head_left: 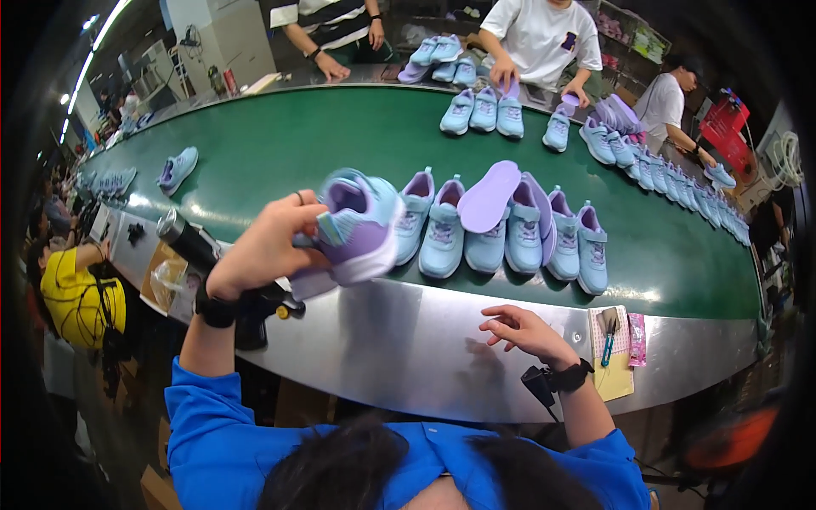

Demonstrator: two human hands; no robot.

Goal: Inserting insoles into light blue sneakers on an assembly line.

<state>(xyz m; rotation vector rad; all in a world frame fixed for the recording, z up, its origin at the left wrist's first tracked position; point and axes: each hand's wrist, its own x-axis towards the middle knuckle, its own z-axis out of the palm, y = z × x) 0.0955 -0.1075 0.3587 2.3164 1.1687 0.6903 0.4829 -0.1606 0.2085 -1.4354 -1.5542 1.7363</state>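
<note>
My left hand (pixel 265 246) grips a light blue and purple sneaker (pixel 367 234) by its heel end, raised over the near edge of the green belt. Another purple piece shows under that sneaker, partly hidden and blurred. Above the steel ledge, my right hand (pixel 529 331) is held with its fingers apart and nothing in it. In front of me stands a row of matching sneakers (pixel 441 242), toes toward me. A purple insole (pixel 489 200) lies across their tops, and more insoles (pixel 546 246) lean between the shoes.
The steel ledge (pixel 365 340) runs along the green belt (pixel 272 136). On it lie a notepad (pixel 614 382), a teal-handled tool (pixel 607 348) and a pink packet (pixel 637 340). A black bottle (pixel 183 238) stands left. Co-workers handle sneakers (pixel 483 110) across the belt; a long row (pixel 671 180) lines the right.
</note>
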